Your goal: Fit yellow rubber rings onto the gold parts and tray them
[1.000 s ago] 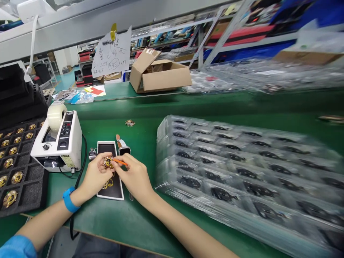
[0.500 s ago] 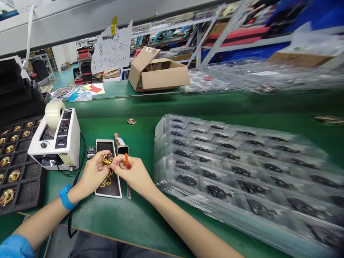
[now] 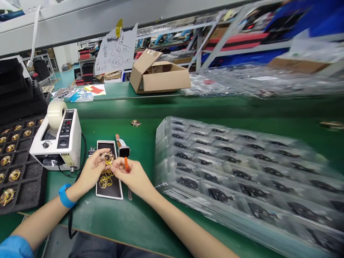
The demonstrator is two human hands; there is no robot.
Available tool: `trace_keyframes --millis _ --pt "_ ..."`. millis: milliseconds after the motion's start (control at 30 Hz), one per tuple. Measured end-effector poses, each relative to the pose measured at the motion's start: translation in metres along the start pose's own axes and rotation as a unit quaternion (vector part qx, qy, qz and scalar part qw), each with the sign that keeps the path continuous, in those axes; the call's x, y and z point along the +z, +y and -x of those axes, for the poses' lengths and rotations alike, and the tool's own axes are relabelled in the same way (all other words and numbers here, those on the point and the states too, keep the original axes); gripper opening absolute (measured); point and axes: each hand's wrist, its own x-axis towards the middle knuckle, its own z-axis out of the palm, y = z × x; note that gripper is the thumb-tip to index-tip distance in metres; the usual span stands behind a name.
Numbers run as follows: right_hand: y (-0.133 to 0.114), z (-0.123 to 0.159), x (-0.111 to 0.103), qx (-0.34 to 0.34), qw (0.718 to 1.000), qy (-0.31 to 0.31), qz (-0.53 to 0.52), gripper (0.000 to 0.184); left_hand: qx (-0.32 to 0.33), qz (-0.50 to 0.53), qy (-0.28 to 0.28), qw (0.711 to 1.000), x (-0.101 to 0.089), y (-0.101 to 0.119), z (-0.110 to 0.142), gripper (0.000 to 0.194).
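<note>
My left hand [image 3: 92, 169] holds a round gold metal part [image 3: 107, 158], like a watch case, between thumb and fingers above a white-rimmed box [image 3: 122, 189]. My right hand [image 3: 133, 174] is closed around a slim orange tool [image 3: 126, 164] that sticks up between its fingers. Its pinched fingertips meet the lower right edge of the gold part, where a bit of yellow shows; whether they also pinch something small is hidden. Inside the box's dark tray lie several thin yellow rings [image 3: 104, 181]. A wristwatch [image 3: 124, 151] lies right of the box, its strap partly covered.
On the left stand a tape dispenser [image 3: 57, 139] and a black foam tray [image 3: 30, 199] of gold parts. Stacked clear plastic trays [image 3: 172, 168] with black parts fill the right. A tally counter [image 3: 91, 152] sits beside the box; a cardboard carton [image 3: 166, 83] is behind.
The gold part has turned to face more upward, and more of the yellow rings below it show. Both hands stay close together over the box; the view has shifted slightly.
</note>
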Motion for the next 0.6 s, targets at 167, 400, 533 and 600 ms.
trace_keyframes --millis 167,400,533,600 --pt "0.003 0.0 -0.006 -0.015 1.0 -0.004 0.025 0.022 0.025 -0.001 0.016 1.0 -0.004 -0.001 -0.003 0.033" --pt "0.015 -0.007 -0.02 -0.036 0.951 0.016 0.307 0.02 0.096 -0.037 0.101 0.989 -0.006 0.001 -0.001 0.026" --pt "0.02 -0.007 -0.018 -0.034 0.928 0.034 0.37 0.014 0.098 -0.033 0.1 0.99 -0.009 0.0 -0.003 0.026" --pt "0.017 -0.004 -0.014 -0.057 0.922 0.025 0.383 0.013 0.09 -0.028 0.091 0.991 -0.01 0.0 -0.004 0.025"
